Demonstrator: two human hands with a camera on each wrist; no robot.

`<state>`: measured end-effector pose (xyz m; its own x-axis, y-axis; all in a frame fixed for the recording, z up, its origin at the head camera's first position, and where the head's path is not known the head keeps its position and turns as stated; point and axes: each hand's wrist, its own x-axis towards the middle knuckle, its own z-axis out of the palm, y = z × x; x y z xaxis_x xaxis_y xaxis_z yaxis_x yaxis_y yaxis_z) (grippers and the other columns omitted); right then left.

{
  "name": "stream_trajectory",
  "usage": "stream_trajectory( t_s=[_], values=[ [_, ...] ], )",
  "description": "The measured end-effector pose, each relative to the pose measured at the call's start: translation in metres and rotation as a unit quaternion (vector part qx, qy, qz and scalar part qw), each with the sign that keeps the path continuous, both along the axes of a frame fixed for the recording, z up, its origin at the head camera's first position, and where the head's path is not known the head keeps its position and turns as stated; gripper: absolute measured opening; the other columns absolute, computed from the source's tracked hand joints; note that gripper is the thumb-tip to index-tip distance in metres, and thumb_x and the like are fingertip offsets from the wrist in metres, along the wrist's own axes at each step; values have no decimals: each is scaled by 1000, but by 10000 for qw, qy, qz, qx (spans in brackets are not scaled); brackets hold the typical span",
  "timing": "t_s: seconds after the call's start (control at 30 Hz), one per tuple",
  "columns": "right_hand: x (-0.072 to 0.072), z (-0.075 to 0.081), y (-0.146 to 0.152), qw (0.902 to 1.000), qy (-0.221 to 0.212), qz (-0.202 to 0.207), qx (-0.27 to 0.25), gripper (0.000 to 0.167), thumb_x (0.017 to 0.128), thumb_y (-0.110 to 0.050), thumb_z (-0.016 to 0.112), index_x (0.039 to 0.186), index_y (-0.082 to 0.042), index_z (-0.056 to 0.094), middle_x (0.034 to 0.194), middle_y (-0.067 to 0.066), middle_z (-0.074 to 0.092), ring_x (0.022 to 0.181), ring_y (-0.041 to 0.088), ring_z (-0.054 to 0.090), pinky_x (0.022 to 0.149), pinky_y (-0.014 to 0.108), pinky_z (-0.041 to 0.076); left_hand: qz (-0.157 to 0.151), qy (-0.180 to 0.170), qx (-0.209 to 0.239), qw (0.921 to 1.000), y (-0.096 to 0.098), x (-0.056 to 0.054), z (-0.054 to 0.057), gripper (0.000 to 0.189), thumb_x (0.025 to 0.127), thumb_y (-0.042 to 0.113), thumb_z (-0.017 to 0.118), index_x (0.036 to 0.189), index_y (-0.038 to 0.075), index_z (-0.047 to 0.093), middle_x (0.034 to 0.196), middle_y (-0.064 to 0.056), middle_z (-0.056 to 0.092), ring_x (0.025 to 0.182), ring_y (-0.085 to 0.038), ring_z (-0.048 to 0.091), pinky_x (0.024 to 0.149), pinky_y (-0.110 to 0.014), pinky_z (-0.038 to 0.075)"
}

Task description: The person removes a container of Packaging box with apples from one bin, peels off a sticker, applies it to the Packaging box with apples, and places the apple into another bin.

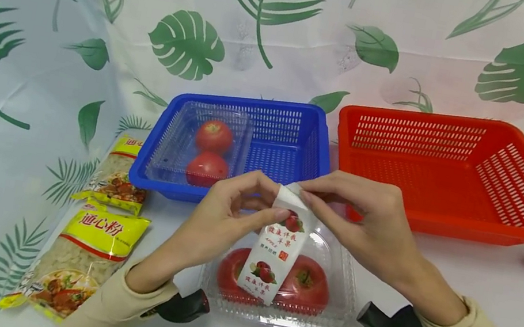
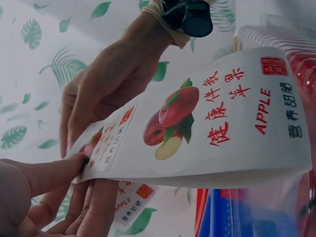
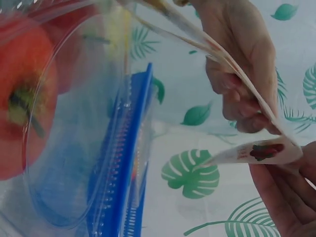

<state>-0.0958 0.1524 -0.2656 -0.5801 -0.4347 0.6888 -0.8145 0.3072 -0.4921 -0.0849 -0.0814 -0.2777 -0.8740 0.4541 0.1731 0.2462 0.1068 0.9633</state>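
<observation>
Leaf-printed white cloth [image 1: 299, 71] behind, and at five o'clock a white apple-printed paper strip [image 1: 272, 252] is pinched by left hand [image 1: 229, 219] and right hand [image 1: 373, 227], seemingly being folded or parted, steady control needed next.

White apple-printed strip [image 1: 274, 250] over clear box [image 1: 287, 321]

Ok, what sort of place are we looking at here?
Probably a makeshift indoor packing station: a blue basket and a red basket stand side by side before a leaf-print cloth, and an apple-printed paper strip is held at a clear box of red fruit.
</observation>
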Motion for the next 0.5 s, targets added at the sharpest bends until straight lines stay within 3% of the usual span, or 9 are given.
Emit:
stream_trajectory(
  t_s=[0.23,0.5],
  values=[
    [2,1,0,9975,-326,-206,-585,39,74,25,79,107,4,78,100,9,79,93,9,75,83,20,59,143,-156,-393,9990,-23,15,7,18,99,10,73,116,5,67,113,-8,73,99,-21,75,83,-40,63],
    [6,0,5,9942,-586,-332,-841,38,77,26,77,108,3,78,100,9,78,97,8,75,85,20,59,653,-263,-638,9955,-66,33,8,18,99,9,72,114,2,66,109,-12,74,93,-26,74,78,-36,63]
  ],
)
